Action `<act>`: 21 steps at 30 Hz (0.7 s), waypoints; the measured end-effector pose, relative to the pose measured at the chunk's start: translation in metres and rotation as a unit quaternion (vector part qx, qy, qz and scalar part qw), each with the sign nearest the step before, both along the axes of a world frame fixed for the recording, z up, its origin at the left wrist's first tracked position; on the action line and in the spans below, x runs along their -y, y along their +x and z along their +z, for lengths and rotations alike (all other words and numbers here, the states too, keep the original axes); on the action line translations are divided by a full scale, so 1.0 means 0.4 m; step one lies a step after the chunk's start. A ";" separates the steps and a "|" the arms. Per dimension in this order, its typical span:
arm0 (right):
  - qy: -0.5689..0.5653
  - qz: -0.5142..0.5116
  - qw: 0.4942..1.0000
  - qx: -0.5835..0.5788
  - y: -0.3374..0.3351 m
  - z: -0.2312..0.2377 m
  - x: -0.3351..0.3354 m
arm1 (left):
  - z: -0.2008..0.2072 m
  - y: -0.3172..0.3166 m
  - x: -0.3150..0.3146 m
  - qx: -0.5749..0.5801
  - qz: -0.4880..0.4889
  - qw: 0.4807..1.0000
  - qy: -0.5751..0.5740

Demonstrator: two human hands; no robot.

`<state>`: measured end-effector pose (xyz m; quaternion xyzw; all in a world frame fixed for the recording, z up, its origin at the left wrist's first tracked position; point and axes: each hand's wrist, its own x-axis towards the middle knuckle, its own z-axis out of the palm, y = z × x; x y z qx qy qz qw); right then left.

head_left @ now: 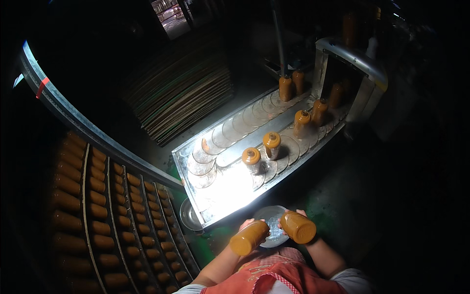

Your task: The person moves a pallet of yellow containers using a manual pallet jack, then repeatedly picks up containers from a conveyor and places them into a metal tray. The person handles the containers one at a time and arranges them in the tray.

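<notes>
Head view. Both bare hands in front of the red apron point(289, 271), each with one brown bottle. Left hand point(246, 223): fingers closed around the left bottle point(248, 238), which is tilted, base toward the wearer and down to the left. Right hand point(301, 213): fingers closed around the right bottle point(298, 227), also tilted, base toward the wearer and down to the right. Necks of both hidden; exact finger placement partly covered. The two bottles are apart, at the near edge of a round basin point(272, 209) with shiny contents, type unclear.

Beyond: metal-framed conveyor point(230, 159) of overlapping round plates, its near end washed out by glare. Upright brown bottles point(271, 139) stand along its right-hand row; two more at the far end of the left-hand row. Metal arch point(350, 54) spans the far right part. Left: rack point(86, 196) of brown bottles lying in rows; second basin point(182, 214) by the conveyor's near-left corner. Stacked boards point(183, 105) behind, dimly lit.
</notes>
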<state>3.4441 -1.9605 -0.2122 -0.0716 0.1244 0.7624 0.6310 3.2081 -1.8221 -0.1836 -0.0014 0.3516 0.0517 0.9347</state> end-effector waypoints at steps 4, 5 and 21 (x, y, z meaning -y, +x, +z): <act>0.001 0.037 0.999 -0.020 0.006 -0.138 0.005 | 0.001 -0.027 -0.007 -0.038 -0.019 0.994 0.101; 0.030 0.041 0.997 -0.051 0.005 -0.123 0.004 | 0.017 -0.029 -0.008 -0.043 -0.018 0.995 0.086; 0.044 -0.006 0.996 0.074 0.089 0.101 -0.044 | 0.031 -0.029 0.002 -0.010 0.026 0.998 0.051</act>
